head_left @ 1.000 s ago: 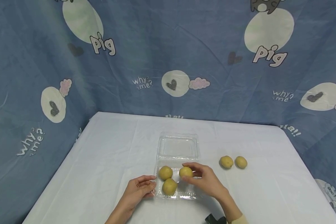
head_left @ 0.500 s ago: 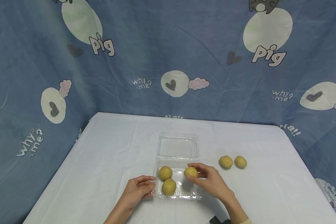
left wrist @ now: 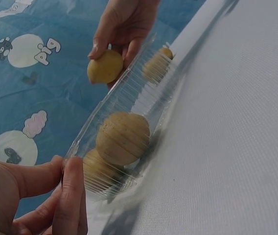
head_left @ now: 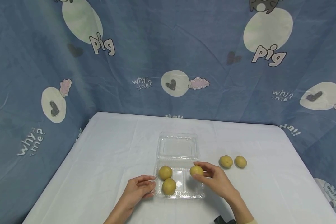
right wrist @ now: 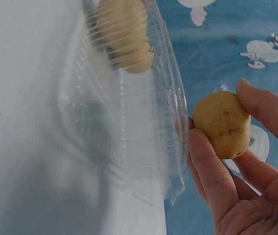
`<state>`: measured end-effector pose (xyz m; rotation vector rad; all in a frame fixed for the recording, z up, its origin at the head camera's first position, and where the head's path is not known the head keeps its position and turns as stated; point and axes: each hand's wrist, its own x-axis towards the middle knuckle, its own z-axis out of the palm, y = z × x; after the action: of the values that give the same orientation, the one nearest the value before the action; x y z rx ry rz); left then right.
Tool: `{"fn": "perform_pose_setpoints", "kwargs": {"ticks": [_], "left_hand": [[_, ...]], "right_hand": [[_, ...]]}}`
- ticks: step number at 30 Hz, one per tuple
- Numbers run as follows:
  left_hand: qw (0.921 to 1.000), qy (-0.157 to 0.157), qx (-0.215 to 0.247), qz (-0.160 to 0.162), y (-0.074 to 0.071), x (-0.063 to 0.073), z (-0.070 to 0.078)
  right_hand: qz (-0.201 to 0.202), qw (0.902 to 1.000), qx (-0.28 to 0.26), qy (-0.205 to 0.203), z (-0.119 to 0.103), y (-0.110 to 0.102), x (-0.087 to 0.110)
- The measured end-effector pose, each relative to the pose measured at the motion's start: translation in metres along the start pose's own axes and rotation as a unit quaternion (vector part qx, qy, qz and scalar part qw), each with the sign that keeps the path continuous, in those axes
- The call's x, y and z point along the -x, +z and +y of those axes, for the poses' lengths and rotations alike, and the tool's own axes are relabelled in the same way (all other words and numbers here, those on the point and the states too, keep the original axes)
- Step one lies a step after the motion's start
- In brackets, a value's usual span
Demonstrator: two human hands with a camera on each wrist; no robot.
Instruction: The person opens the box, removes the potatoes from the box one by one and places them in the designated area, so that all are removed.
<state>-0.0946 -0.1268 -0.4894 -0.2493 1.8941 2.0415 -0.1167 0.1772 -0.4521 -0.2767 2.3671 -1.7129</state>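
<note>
While the left hand (head_left: 139,189) pinches the box (head_left: 182,179) at the frame's lower centre, the right hand (head_left: 216,179) grips a lemon (head_left: 196,170) over its right side. Two more lemons (head_left: 169,187) lie inside, left.

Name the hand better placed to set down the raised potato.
Probably the right hand: it holds that potato above the clear container, while the left hand pinches the container's left edge.

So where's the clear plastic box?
In the head view, the clear plastic box lies open on the white table, its left edge pinched by the left hand, two loose potatoes off to its right.
</note>
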Motion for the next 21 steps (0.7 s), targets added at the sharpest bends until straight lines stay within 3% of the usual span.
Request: {"fn": "perform_pose_setpoints", "kwargs": {"ticks": [21], "left_hand": [[1.0000,-0.001,0.001,0.006,0.002,0.001,0.000]], "right_hand": [[0.040,0.9990,0.014,0.014,0.001,-0.011,0.008]]}}
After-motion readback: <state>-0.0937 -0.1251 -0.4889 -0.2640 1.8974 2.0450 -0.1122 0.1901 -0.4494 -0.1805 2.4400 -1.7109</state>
